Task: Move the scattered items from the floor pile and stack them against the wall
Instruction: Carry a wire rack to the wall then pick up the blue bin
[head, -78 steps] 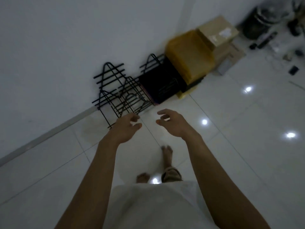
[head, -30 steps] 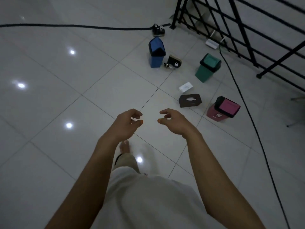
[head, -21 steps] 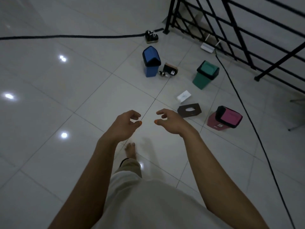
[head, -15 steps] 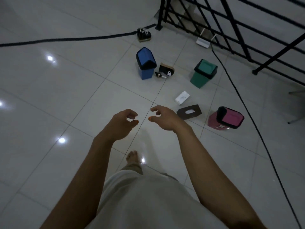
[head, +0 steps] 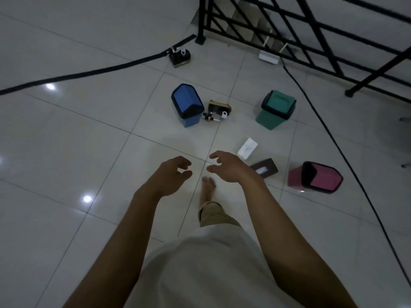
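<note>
Scattered on the white tiled floor ahead are a blue lidded bin (head: pixel 188 105), a green lidded bin (head: pixel 275 109) and a pink lidded bin (head: pixel 315 177). A small black-and-wood object (head: pixel 218 111) lies beside the blue bin. A white box (head: pixel 247 147) and a dark tissue box (head: pixel 264 168) lie near my right hand. My left hand (head: pixel 170 175) and my right hand (head: pixel 229 166) hover in front of me with loosely curled fingers, holding nothing. Neither hand touches any item.
A black metal railing (head: pixel 311 36) runs across the top right. A thick black cable (head: pixel 89 73) crosses the floor at left to a small device (head: pixel 179 58). A thin black cord (head: pixel 347 156) runs down the right side. My bare foot (head: pixel 208 190) is forward.
I turned away from the wall with the wire racks and boxes, then walked toward the scattered bins, which now appear closer. Both hands stay empty in the same pose.
</note>
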A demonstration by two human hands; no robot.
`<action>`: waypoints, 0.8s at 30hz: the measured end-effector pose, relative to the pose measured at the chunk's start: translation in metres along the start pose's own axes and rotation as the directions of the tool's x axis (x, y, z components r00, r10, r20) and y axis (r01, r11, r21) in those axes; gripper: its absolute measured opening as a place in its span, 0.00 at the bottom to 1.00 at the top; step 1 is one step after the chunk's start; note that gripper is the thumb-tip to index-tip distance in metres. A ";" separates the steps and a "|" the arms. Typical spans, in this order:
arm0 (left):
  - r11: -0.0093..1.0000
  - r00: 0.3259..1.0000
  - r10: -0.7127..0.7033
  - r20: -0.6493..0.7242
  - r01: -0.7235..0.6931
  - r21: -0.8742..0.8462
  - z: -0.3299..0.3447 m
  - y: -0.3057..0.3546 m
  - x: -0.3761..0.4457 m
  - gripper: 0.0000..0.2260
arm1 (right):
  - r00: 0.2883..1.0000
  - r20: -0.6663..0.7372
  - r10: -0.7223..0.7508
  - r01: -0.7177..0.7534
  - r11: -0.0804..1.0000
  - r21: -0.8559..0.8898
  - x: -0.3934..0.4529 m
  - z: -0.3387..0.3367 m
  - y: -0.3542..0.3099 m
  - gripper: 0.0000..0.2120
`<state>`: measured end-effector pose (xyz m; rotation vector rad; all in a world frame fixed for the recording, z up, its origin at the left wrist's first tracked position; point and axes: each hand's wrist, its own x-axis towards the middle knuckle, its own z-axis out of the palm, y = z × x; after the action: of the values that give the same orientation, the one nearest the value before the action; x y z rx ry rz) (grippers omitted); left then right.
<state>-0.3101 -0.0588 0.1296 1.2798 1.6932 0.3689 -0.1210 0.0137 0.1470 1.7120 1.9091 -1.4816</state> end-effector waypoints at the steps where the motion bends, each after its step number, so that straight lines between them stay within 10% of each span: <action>1: 1.000 1.000 -0.021 -0.004 0.021 0.000 -0.007 0.003 0.012 0.15 | 1.000 0.004 -0.003 0.003 1.000 -0.008 0.014 -0.010 -0.005 0.25; 24: 0.983 0.942 -0.162 0.294 0.129 0.128 -0.164 -0.067 0.387 0.08 | 0.984 0.067 0.162 -0.171 0.972 0.162 0.375 -0.091 -0.104 0.23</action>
<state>-0.4838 0.2961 -0.0279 1.2087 1.5467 -0.0099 -0.2859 0.3421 -0.0113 1.8315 1.6100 -1.6450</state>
